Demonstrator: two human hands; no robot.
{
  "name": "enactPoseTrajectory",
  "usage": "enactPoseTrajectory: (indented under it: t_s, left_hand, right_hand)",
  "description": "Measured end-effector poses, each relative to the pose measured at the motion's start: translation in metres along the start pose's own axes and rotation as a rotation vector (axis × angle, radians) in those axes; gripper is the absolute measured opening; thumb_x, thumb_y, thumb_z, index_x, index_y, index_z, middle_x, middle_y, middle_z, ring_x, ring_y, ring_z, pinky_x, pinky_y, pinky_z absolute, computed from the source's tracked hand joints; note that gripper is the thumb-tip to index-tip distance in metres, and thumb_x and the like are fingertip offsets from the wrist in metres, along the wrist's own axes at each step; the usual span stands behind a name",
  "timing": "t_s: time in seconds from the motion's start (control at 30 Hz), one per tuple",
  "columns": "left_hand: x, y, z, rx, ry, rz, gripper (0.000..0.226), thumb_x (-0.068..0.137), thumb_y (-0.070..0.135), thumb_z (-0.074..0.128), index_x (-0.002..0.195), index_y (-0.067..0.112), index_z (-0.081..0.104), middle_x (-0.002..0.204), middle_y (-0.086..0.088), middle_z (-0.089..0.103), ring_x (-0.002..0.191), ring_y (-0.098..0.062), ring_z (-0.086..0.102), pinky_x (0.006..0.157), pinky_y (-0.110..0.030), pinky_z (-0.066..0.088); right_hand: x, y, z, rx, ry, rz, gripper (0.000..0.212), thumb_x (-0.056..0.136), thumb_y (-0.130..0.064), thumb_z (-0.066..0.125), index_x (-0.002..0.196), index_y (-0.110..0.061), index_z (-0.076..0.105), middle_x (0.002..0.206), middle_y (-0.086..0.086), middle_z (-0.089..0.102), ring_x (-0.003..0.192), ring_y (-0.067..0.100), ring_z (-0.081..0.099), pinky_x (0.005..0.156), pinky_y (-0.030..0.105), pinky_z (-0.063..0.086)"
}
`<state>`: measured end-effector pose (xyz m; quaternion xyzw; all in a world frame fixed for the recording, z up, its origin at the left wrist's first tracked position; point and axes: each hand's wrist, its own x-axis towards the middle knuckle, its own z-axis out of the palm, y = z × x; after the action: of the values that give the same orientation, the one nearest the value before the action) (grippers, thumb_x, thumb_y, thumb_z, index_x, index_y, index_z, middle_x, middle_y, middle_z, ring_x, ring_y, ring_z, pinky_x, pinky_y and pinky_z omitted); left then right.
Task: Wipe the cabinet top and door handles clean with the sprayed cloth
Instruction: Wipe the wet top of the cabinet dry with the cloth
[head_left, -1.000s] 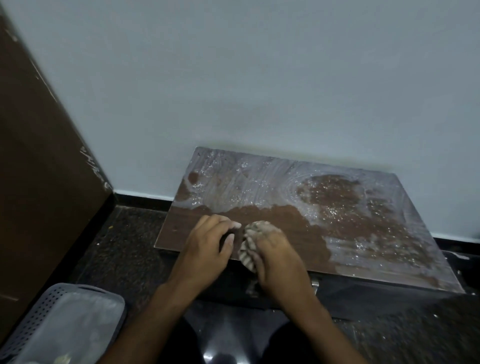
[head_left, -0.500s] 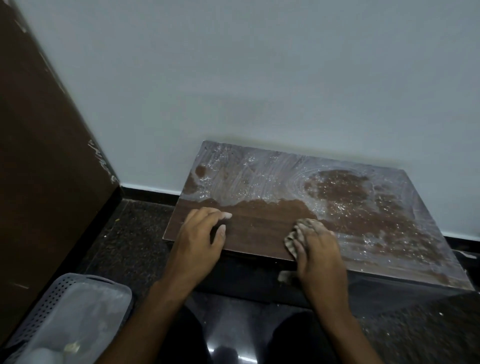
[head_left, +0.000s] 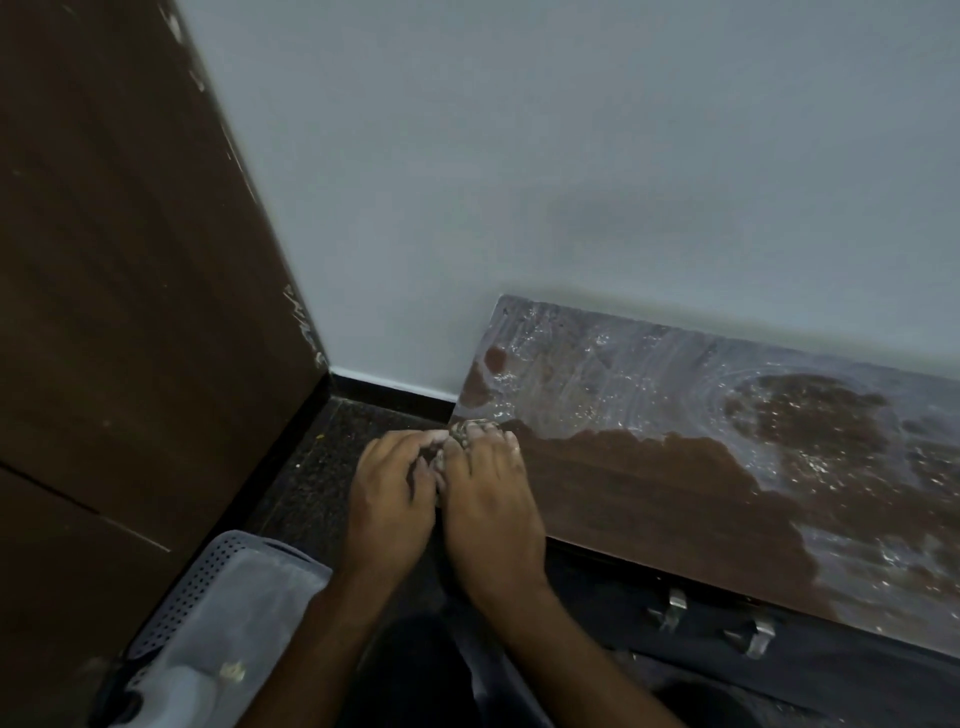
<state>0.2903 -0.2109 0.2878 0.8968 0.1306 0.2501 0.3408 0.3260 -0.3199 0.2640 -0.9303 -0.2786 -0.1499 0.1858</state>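
1. The low, dark brown wooden cabinet top (head_left: 649, 499) stands against a pale grey-white wall (head_left: 519, 182); no brand, label or writing can be read anywhere in view.
2. The far part and the right side of the top are covered with whitish, streaky film and glistening droplets, with swirl marks in it; a bare brown band runs along the near edge from the left corner toward the middle.
3. Both hands sit side by side at the top's left edge, thumbs touching or nearly so.
4. The right hand (head_left: 488, 514) lies palm down on the top, its fingers (head_left: 485, 441) curled over a small bunched striped grey-beige cloth (head_left: 460, 430), which peeks out only at the fingertips, right at the left edge of the top.
5. The left hand (head_left: 389, 499) lies just beside it, mostly beyond the cabinet's edge, fingers bent inward toward the cloth; whether they actually grip the cloth cannot be told.
6. Two small silvery metal door handles (head_left: 675, 610) project from the dark cabinet front below the near edge, well to the right of the hands.
7. A grey perforated plastic basket (head_left: 208, 587) sits on the dark speckled floor (head_left: 322, 467) at lower left, beside a tall dark brown wooden panel (head_left: 130, 260).
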Motion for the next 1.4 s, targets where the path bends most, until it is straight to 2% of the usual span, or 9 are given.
enactPoseTrajectory:
  t_s: [0.13, 0.23, 0.53, 0.7, 0.77, 0.9, 1.03, 1.23, 1.4]
  left_hand:
    - [0.006, -0.009, -0.002, -0.054, 0.001, -0.050, 0.032, 0.085, 0.016, 0.053, 0.112, 0.018, 0.071, 0.110, 0.007, 0.065, 0.106, -0.012, 0.058, 0.095, -0.026, 0.045]
    - [0.006, -0.013, 0.000, -0.093, -0.007, -0.066, 0.030, 0.087, 0.010, 0.057, 0.112, 0.019, 0.070, 0.110, 0.010, 0.065, 0.105, -0.010, 0.059, 0.093, -0.022, 0.045]
    - [0.015, -0.018, 0.006, -0.196, 0.033, -0.134, 0.024, 0.098, 0.014, 0.052, 0.115, 0.018, 0.068, 0.112, 0.009, 0.065, 0.107, -0.003, 0.060, 0.091, -0.018, 0.047]
    - [0.019, -0.017, 0.019, -0.285, 0.027, -0.223, 0.023, 0.095, 0.015, 0.058, 0.112, 0.024, 0.070, 0.110, 0.014, 0.065, 0.101, 0.006, 0.060, 0.082, -0.004, 0.044]
    - [0.021, -0.019, 0.025, -0.303, 0.028, -0.236, 0.024, 0.094, 0.014, 0.058, 0.112, 0.025, 0.070, 0.111, 0.014, 0.065, 0.102, 0.008, 0.059, 0.082, -0.002, 0.043]
    - [0.030, -0.022, 0.027, -0.291, 0.026, -0.224, 0.027, 0.094, 0.011, 0.059, 0.117, 0.020, 0.068, 0.114, 0.011, 0.065, 0.104, 0.010, 0.057, 0.083, 0.000, 0.039]
    - [0.045, -0.025, 0.023, -0.302, 0.019, -0.251, 0.028, 0.095, 0.015, 0.057, 0.120, 0.022, 0.068, 0.117, 0.012, 0.066, 0.107, 0.010, 0.056, 0.086, -0.003, 0.041]
    - [0.058, -0.021, 0.030, -0.341, 0.008, -0.230, 0.023, 0.094, 0.013, 0.060, 0.109, 0.026, 0.071, 0.109, 0.013, 0.067, 0.097, 0.010, 0.060, 0.078, 0.000, 0.041]
    - [0.057, -0.019, 0.029, -0.313, 0.019, -0.203, 0.026, 0.093, 0.014, 0.060, 0.113, 0.027, 0.069, 0.112, 0.013, 0.067, 0.102, 0.007, 0.059, 0.083, -0.001, 0.041]
  right_hand:
    - [-0.018, 0.029, -0.008, -0.027, 0.031, -0.074, 0.040, 0.091, -0.022, 0.071, 0.128, -0.009, 0.063, 0.135, 0.015, 0.059, 0.133, 0.032, 0.051, 0.121, 0.049, 0.026]
    - [-0.031, 0.050, -0.016, -0.043, 0.079, -0.057, 0.036, 0.094, -0.028, 0.059, 0.123, -0.006, 0.065, 0.130, 0.016, 0.061, 0.128, 0.033, 0.054, 0.120, 0.048, 0.023]
    - [0.023, 0.006, -0.002, 0.085, -0.195, -0.122, 0.048, 0.098, -0.033, 0.042, 0.139, -0.012, 0.053, 0.148, 0.013, 0.050, 0.144, 0.027, 0.039, 0.126, 0.042, 0.015]
    - [-0.016, 0.019, -0.014, 0.057, -0.139, -0.267, 0.045, 0.088, -0.028, 0.070, 0.129, -0.012, 0.062, 0.140, 0.012, 0.058, 0.137, 0.026, 0.049, 0.121, 0.042, 0.030]
    - [-0.002, 0.025, -0.009, 0.049, -0.144, -0.243, 0.049, 0.086, -0.029, 0.074, 0.130, -0.013, 0.062, 0.140, 0.009, 0.059, 0.137, 0.024, 0.050, 0.119, 0.040, 0.032]
    - [0.062, 0.029, 0.001, 0.163, -0.193, -0.087, 0.045, 0.100, -0.028, 0.048, 0.142, -0.012, 0.052, 0.146, 0.008, 0.050, 0.142, 0.022, 0.040, 0.124, 0.031, 0.019]
    - [0.072, 0.022, 0.009, 0.148, -0.204, -0.004, 0.053, 0.099, -0.022, 0.049, 0.151, -0.014, 0.041, 0.156, 0.007, 0.040, 0.149, 0.022, 0.028, 0.125, 0.038, 0.019]
    - [0.020, 0.024, 0.000, 0.100, -0.161, -0.156, 0.047, 0.092, -0.028, 0.051, 0.138, -0.016, 0.054, 0.144, 0.008, 0.054, 0.140, 0.025, 0.046, 0.119, 0.038, 0.027]
    - [0.076, 0.029, 0.016, 0.201, -0.154, 0.027, 0.046, 0.104, -0.029, 0.045, 0.146, -0.012, 0.047, 0.159, 0.011, 0.036, 0.148, 0.026, 0.031, 0.123, 0.041, 0.027]
